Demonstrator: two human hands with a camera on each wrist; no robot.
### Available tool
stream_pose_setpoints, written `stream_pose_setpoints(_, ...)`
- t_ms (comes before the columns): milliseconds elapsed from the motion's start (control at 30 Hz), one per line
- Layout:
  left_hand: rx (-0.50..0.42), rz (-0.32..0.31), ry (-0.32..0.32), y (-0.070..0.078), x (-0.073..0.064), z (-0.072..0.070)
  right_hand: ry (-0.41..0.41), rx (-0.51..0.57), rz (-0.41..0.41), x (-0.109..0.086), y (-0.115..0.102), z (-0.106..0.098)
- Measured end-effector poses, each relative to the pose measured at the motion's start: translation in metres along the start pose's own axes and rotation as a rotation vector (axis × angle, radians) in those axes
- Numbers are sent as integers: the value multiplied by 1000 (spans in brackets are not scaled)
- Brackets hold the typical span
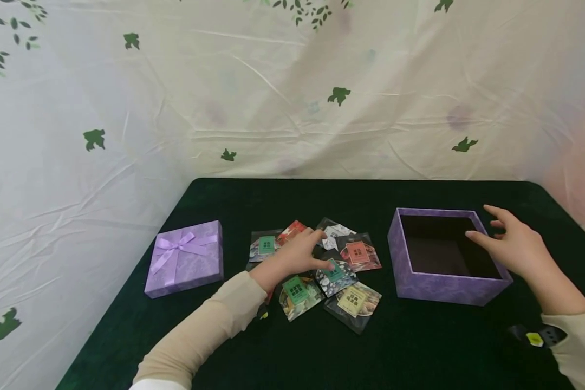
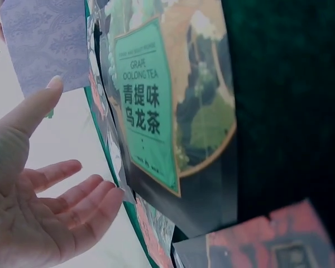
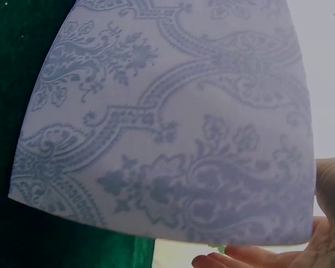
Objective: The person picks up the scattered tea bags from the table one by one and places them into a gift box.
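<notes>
At the left side of the dark green tabletop [image 1: 409, 346], a light purple lid [image 1: 202, 268] lies with its ribbon bow [image 1: 187, 242] facing up; only the head view shows it. To the right of it, a group of small tea packets lies spread, several overlapping. Among these, in the head view, are a left packet with a teal label [image 1: 266, 245], a red packet [image 1: 291, 232], a green-labelled packet [image 1: 299, 300] nearer to the person, a yellow-labelled packet [image 1: 353, 304] and a red-labelled packet [image 1: 358, 253] at the right of the group.

The left hand [image 1: 294, 254] is above this group, with the thumb apart from the relaxed fingers. From the head, the thumb tip appears over the middle packet with a teal label [image 1: 335, 277], but I cannot tell if it touches. The left wrist view shows the palm and the separated fingers, which the head view hides. It also makes one green label readable: "GRAPE OOLONG TEA", with Chinese characters.

Farther right stands the purple box [image 1: 448, 287], without its lid. The head view looks into its dark inside, while the right wrist view shows the ornate pattern on its outer wall. The right hand [image 1: 519, 249] is at the box's right rim, fingers extended, the thumb apart and over the opening. The wall covers part of this hand in its wrist view, so contact with the rim I cannot tell.
</notes>
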State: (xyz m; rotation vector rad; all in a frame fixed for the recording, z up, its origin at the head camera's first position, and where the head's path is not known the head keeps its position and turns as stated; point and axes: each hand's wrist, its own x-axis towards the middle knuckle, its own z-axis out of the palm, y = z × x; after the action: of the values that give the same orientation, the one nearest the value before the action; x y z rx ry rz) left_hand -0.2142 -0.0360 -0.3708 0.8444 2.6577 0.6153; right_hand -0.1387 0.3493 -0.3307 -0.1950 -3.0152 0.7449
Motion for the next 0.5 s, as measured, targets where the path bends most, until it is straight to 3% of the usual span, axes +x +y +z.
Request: stream_pose_setpoints(500,35,-26,-71,1,4,5,-124,182,-7,3,24,1)
